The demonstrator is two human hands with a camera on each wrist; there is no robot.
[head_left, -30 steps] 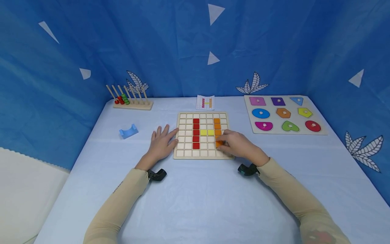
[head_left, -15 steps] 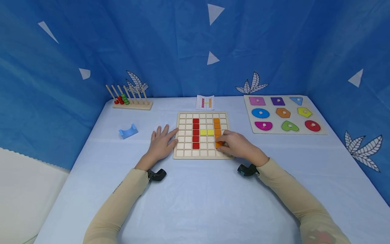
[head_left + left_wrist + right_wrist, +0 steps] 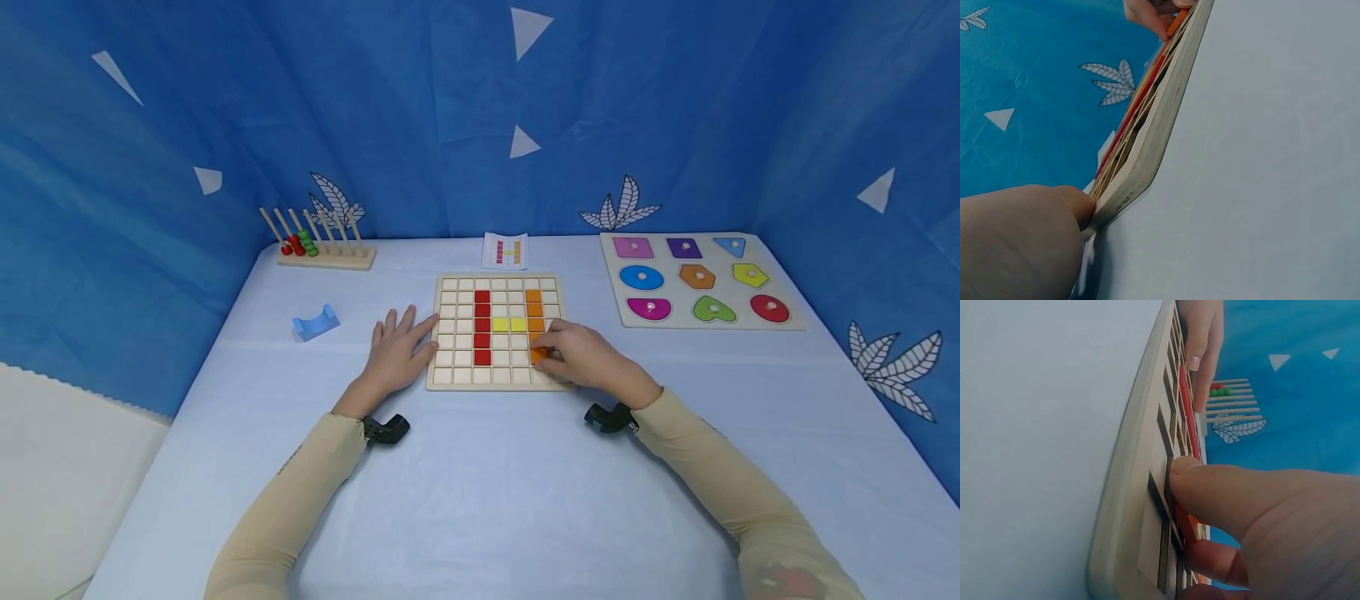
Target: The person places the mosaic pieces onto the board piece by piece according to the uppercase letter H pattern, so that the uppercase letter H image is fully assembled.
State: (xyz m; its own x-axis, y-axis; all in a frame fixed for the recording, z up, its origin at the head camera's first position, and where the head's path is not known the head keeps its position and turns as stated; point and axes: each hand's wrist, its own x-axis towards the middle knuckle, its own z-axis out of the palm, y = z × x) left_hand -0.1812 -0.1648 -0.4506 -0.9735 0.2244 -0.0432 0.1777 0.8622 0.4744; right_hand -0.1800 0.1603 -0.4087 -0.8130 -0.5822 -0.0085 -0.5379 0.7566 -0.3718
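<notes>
A wooden grid board [image 3: 461, 383] lies mid-table, with a column of red square tiles [image 3: 482, 326], two yellow tiles [image 3: 510, 325] and a column of orange tiles [image 3: 534, 310]. At the lower end of the orange column, my right hand [image 3: 588, 357] pinches an orange tile [image 3: 538, 356] between thumb and fingers. That orange tile [image 3: 1176, 23] stands tilted at the board's surface in the left wrist view; the fingers partly hide it. My left hand [image 3: 393, 354] lies with fingers spread at the board's left edge, its thumb and index fingertip touching the frame.
Behind the board lies a pattern card [image 3: 506, 252]. A shape puzzle board [image 3: 667, 321] sits at the back right. At the back left stands a peg rack [image 3: 326, 261] with red and green beads. A curved blue block [image 3: 317, 322] lies left of my left hand.
The orange tile in my right hand's fingers has tipped slightly down toward the board since the first frame. Both hands otherwise keep their places.
</notes>
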